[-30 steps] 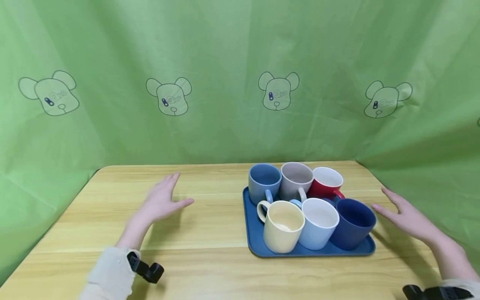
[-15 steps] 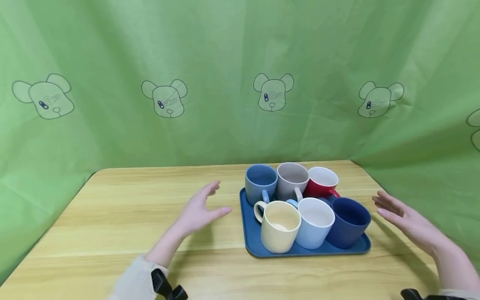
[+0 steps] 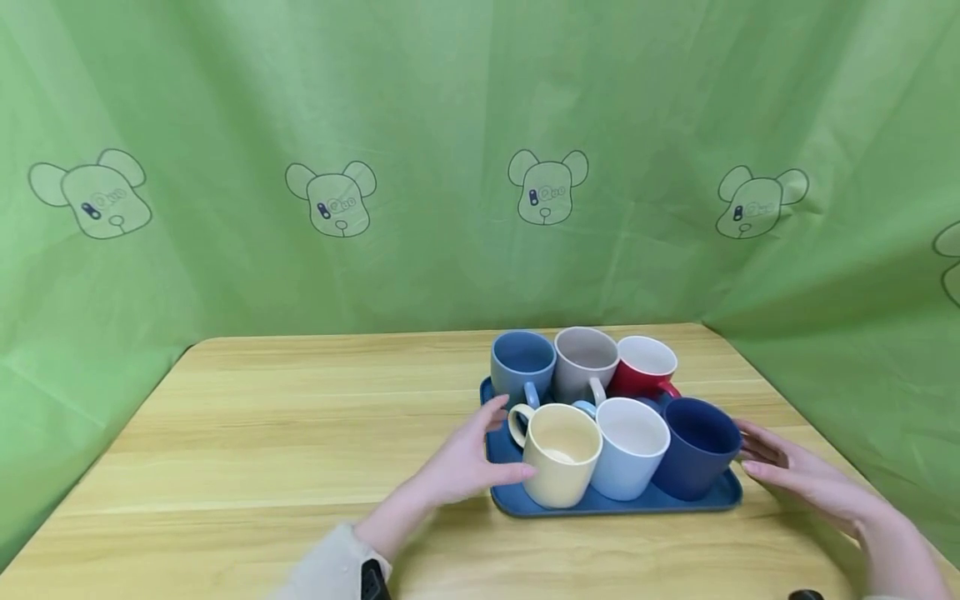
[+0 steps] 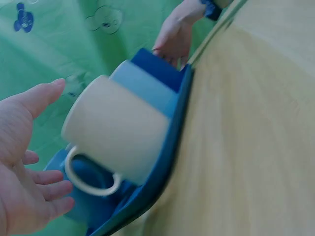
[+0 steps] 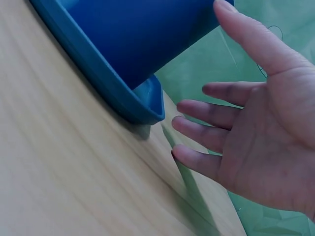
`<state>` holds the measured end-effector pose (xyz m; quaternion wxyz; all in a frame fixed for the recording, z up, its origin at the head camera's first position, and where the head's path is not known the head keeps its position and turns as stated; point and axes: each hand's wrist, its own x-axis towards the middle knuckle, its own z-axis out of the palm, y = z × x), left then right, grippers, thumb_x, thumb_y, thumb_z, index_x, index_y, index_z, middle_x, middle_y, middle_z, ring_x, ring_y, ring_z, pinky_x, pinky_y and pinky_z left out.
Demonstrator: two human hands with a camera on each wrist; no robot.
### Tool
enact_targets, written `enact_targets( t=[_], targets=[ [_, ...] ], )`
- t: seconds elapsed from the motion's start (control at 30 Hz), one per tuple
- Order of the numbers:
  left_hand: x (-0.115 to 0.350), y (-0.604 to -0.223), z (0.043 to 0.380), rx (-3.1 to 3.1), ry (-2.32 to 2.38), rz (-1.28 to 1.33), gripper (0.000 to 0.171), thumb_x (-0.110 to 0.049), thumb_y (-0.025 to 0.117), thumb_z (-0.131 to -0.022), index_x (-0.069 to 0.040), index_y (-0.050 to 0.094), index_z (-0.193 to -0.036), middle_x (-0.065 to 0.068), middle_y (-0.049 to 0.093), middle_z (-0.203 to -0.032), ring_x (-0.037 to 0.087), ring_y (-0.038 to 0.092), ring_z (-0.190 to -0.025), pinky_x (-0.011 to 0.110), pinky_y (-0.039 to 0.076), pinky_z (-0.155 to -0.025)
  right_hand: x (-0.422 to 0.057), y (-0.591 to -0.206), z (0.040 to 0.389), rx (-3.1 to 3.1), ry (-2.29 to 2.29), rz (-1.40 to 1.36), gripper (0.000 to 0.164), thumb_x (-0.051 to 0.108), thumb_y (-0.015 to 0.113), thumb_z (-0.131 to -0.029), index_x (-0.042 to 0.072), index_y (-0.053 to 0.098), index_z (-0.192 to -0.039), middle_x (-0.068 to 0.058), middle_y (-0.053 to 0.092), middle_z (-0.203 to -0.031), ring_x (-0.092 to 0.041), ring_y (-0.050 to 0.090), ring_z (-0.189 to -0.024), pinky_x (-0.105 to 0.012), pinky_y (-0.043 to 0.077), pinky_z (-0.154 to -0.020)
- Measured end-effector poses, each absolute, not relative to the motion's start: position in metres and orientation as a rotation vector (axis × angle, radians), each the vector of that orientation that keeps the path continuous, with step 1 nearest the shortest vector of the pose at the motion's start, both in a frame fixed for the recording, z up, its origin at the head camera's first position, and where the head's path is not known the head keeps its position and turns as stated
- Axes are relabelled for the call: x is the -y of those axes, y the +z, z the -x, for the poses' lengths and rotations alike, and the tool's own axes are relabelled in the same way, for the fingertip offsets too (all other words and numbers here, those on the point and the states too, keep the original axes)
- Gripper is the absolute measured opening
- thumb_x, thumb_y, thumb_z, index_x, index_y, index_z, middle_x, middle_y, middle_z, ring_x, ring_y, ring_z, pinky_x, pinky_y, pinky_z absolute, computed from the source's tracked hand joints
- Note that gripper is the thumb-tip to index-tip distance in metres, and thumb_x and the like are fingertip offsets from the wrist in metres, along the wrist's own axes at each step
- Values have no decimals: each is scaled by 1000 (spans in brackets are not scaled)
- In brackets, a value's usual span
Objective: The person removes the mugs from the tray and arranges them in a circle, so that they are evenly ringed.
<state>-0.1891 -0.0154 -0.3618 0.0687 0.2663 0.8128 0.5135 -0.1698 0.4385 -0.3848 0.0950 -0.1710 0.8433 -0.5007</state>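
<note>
A dark blue tray (image 3: 517, 502) carries several mugs in two rows. In front stand a cream mug (image 3: 561, 467), a light blue mug (image 3: 626, 467) and a navy mug (image 3: 693, 458). Behind them are a slate blue mug (image 3: 517, 379), a grey mug (image 3: 581, 379) and a red mug (image 3: 637, 382) with a white inside. At the tray's left end is my left hand (image 3: 471, 462), fingers spread near the cream mug's handle; in the left wrist view it looks apart from the mug. My right hand (image 3: 813, 483) is open beside the tray's right end, near the navy mug, holding nothing.
The wooden table (image 3: 262, 442) stretches left of the tray and in front of it. A green curtain (image 3: 435, 250) with printed bear heads hangs behind the table and along its sides.
My left hand has moved right, from over the bare table to the tray's left end. My right hand has come lower and slightly closer to the tray's right end. The mugs stay put.
</note>
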Motion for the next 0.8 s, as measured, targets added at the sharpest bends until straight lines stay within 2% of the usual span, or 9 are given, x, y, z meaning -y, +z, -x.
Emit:
enact_targets(
  t=[0.23, 0.43, 0.5, 0.53, 0.57, 0.67, 0.73, 0.77, 0.8],
  targets=[
    [-14, -378, 187, -2477, 1609, -860, 90, -30, 79, -72, -3, 28, -142, 10, 47, -131, 23, 47, -114, 40, 39, -96, -438, -386, 170, -2517, -1433, 498, 62, 3, 45, -95, -18, 5, -138, 34, 38, -120, 14, 41, -108, -14, 39, -84],
    [-37, -391, 184, -2563, 1723, -680, 88, -36, 82, -68, -9, 37, -138, 6, 46, -126, 20, 46, -112, 38, 40, -93, -435, -386, 169, -2479, -1429, 544, 63, 1, 46, -94, -22, 6, -136, 33, 39, -121, 13, 42, -109, -13, 38, -85],
    [-43, -392, 182, -2560, 1771, -602, 88, -36, 83, -66, -11, 38, -138, 6, 45, -124, 21, 46, -111, 40, 41, -92, -435, -386, 169, -2486, -1416, 544, 62, 2, 46, -94, -22, 6, -136, 15, 45, -132, 13, 42, -109, -14, 38, -85],
    [-45, -392, 182, -2555, 1791, -577, 88, -35, 83, -66, -11, 38, -137, 5, 44, -123, 22, 46, -110, 40, 41, -92, -435, -385, 169, -2495, -1407, 522, 63, 3, 47, -94, -21, 7, -137, 11, 45, -133, 13, 42, -109, -14, 39, -85],
    [-47, -392, 181, -2547, 1809, -553, 88, -34, 84, -65, -12, 38, -137, 5, 44, -123, 21, 46, -110, 40, 41, -91, -436, -385, 169, -2501, -1395, 517, 63, 3, 47, -94, -20, 7, -137, -2, 44, -137, 13, 42, -109, -14, 39, -85],
    [-53, -392, 178, -2563, 1851, -499, 92, -34, 86, -62, -14, 37, -137, 2, 42, -122, 20, 45, -109, 39, 42, -91, -436, -384, 169, -2526, -1357, 476, 63, 5, 48, -94, -18, 8, -138, -29, 34, -139, 13, 42, -108, -15, 39, -85],
    [-57, -392, 177, -2604, 1870, -486, 94, -34, 87, -59, -14, 37, -135, 1, 43, -121, 19, 46, -108, 37, 42, -90, -437, -385, 170, -2526, -1351, 472, 64, 6, 48, -94, -18, 8, -138, -31, 32, -138, 13, 42, -108, -15, 40, -85],
    [-59, -393, 176, -2625, 1882, -484, 94, -34, 88, -58, -13, 38, -134, 1, 43, -121, 19, 46, -107, 37, 42, -89, -437, -385, 170, -2523, -1352, 487, 64, 5, 48, -94, -19, 8, -138, -38, 27, -137, 14, 41, -108, -15, 40, -84],
    [-61, -393, 176, -2651, 1893, -485, 94, -33, 89, -56, -12, 39, -133, 2, 43, -120, 19, 47, -106, 36, 43, -88, -437, -386, 170, -2520, -1355, 484, 64, 5, 48, -94, -19, 8, -138, -39, 27, -137, 14, 41, -108, -15, 40, -84]
  ],
)
